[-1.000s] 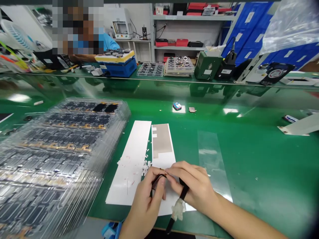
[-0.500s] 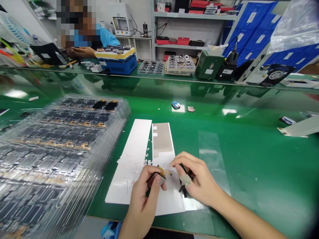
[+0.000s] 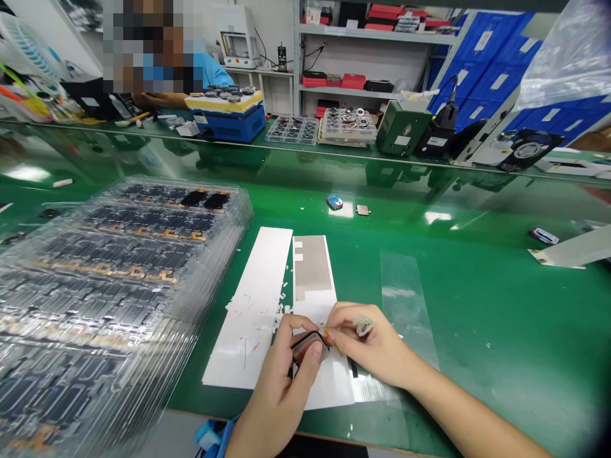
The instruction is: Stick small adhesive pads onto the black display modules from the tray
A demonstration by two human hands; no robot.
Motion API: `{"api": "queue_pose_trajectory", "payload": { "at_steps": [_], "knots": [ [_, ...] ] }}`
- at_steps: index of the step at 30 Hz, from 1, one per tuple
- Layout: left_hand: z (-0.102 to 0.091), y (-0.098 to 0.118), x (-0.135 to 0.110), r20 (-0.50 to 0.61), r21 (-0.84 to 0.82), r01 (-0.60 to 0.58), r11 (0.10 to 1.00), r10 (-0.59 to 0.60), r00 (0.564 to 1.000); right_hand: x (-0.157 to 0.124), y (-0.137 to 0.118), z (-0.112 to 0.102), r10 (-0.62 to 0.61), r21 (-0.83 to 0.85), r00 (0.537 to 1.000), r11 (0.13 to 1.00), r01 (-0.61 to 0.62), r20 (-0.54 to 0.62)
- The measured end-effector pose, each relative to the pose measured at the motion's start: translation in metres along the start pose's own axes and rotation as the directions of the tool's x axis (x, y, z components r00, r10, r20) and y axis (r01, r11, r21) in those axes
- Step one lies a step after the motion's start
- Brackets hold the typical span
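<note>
Head view: left hand (image 3: 277, 385) curls its fingers around a dark module (image 3: 308, 348); right hand (image 3: 375, 346) pinches an amber tab (image 3: 326, 333); a hard tug could tear it.

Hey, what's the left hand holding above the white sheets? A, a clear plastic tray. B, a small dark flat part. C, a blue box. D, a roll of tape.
B: the left hand grips a small dark flat part above a white sheet.
</note>
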State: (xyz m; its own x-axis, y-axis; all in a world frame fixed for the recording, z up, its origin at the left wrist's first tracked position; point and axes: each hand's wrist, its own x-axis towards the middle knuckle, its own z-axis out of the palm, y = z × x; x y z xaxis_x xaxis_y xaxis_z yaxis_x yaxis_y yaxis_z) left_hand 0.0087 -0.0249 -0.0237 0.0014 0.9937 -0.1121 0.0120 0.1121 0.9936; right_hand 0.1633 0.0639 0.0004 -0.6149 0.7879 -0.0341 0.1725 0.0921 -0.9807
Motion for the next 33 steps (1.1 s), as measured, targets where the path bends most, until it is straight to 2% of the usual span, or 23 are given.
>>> {"api": "queue_pose_trajectory", "payload": {
  "at_steps": [4,8,15,25,29,33],
  "knots": [
    [0.000,0.002,0.001,-0.003,0.033,0.005,0.999,-0.005,1.000,-0.001,0.000,0.000,0.024,0.065,0.999,0.998,-0.027,0.043],
    [0.000,0.001,0.003,0.002,0.031,0.004,0.999,-0.004,1.000,-0.001,0.002,0.002,0.040,0.081,0.999,0.996,-0.043,0.036],
    [0.001,0.000,0.000,0.053,-0.114,0.077,0.990,-0.071,0.996,-0.006,0.003,0.009,-0.003,0.004,0.999,1.000,0.003,-0.054],
    [0.000,-0.001,-0.001,0.061,-0.141,0.099,0.985,-0.091,0.994,-0.010,0.005,0.012,-0.066,-0.103,0.995,0.993,0.058,-0.070],
    [0.002,0.001,-0.001,0.035,-0.151,0.088,0.985,-0.084,0.996,-0.010,0.003,0.014,-0.031,-0.019,0.998,0.999,0.030,-0.050],
    [0.002,0.006,0.000,0.051,-0.168,0.115,0.979,-0.108,0.993,-0.011,0.000,0.017,0.012,0.171,1.000,0.985,-0.017,0.027]
  ]
}}
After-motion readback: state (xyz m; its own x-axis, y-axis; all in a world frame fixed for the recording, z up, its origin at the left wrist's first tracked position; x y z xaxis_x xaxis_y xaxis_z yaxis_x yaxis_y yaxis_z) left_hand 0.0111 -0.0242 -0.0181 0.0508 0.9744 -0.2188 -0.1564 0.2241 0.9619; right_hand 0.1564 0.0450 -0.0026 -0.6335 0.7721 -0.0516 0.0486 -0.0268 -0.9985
